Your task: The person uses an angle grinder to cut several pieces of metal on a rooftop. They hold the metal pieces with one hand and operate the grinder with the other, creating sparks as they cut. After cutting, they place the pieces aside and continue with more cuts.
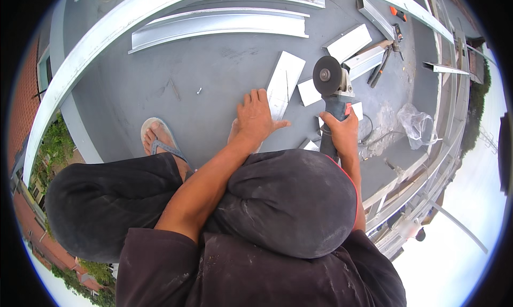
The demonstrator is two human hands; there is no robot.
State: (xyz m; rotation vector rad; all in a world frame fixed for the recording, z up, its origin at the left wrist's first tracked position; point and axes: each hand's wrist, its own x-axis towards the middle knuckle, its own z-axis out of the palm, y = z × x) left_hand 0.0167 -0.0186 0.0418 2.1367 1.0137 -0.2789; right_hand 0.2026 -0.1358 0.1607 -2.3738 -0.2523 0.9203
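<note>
My right hand (343,130) is wrapped round the dark body of an angle grinder (333,107). The grinder stands with its round dark disc (327,75) at the far end, raised in front of my right knee. Over a short piece of silvery metal channel (286,83) lies my left hand (255,117), its fingers stretched forward and its thumb spread to the right. A thin dark line runs along the channel's face. The channel's near part is hidden beneath that hand and my leg. The grinder's disc is apart from the channel.
More cut channel pieces (348,42) lie beyond the grinder, with dark-handled pliers or cutters (378,72) beside them. A long channel (219,26) lies at the far left. A screw (199,91) is near my sandalled foot (160,139). A clear plastic bag (417,126) rests by the right edge.
</note>
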